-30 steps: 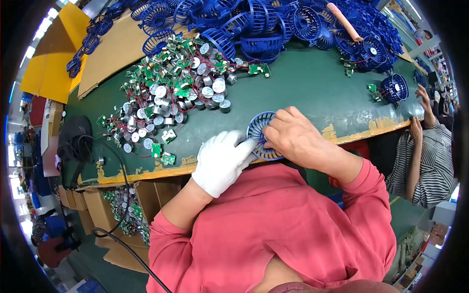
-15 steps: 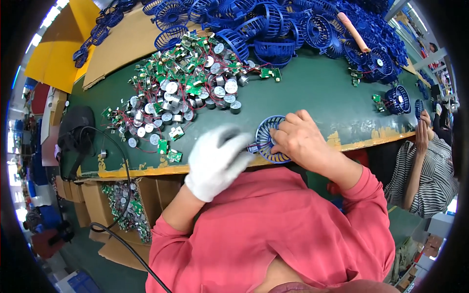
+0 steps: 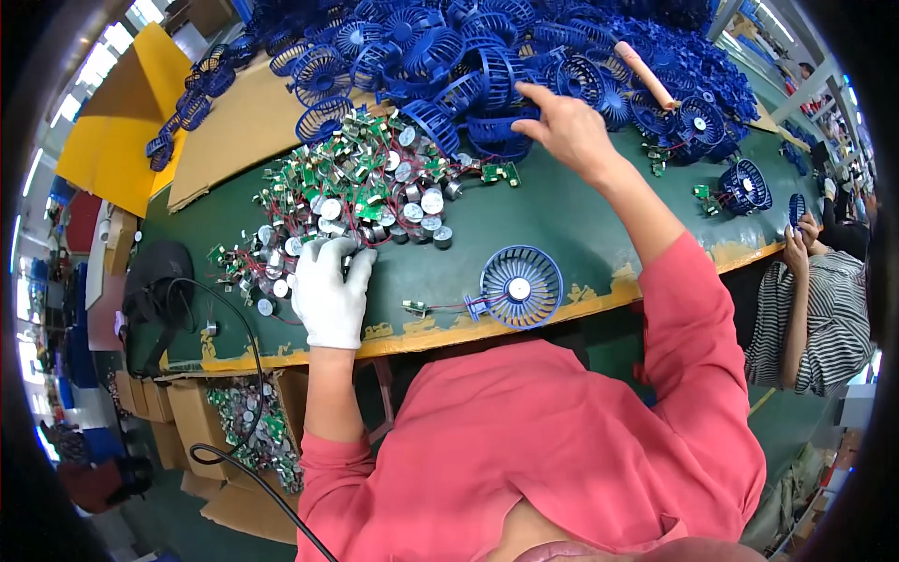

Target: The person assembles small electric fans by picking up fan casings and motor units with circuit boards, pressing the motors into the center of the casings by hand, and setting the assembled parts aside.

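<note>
My left hand (image 3: 330,294), in a white glove, reaches to the near edge of a pile of small motors with wired green circuit boards (image 3: 351,187). Its thumb stands apart from the fingers; the fingertips are partly hidden among the parts. My bare right hand (image 3: 573,133) is over the near side of the heap of blue fan housings (image 3: 440,51), index finger stretched and thumb apart, with nothing held. Between me and the piles, a round blue fan housing (image 3: 552,290) lies on the bench with a motor at its centre. Red wires lead from it to a small green board (image 3: 415,307).
A pinkish handle (image 3: 644,75) leans on the housings at the right. A wired fan housing (image 3: 746,187) sits by the right edge. At the left are cardboard (image 3: 243,131), a black cap (image 3: 159,276) and a cable. Another person (image 3: 815,318) works at the far right.
Both hands have left the fan housing, which now lies alone on the bench. My left hand moved left to the motors; my right hand moved up to the heap of housings.
</note>
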`<state>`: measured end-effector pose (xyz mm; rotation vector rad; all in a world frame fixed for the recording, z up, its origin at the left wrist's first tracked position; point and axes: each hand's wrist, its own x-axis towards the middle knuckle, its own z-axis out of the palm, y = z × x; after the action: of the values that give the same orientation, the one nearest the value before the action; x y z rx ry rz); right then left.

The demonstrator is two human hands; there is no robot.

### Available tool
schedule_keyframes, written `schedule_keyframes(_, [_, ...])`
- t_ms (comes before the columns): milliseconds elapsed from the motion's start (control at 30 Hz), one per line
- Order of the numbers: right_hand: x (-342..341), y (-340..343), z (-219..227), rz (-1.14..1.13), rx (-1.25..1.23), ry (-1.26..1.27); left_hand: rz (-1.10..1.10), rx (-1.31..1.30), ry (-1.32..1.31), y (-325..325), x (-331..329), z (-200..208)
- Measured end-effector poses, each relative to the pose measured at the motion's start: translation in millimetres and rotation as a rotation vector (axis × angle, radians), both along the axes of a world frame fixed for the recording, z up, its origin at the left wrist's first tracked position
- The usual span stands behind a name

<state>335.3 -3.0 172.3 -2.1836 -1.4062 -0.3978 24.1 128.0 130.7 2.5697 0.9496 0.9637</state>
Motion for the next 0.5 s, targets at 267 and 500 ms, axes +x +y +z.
schedule_keyframes(267, [-5, -25, 0, 0.151, -0.113, 0.461, 0.078, -0.042, -0.023, 2, 4, -3])
schedule_keyframes(500, [-2, -102, -27, 0.264, 0.245, 1.092, -0.091, -0.164, -0.135, 9, 3, -3])
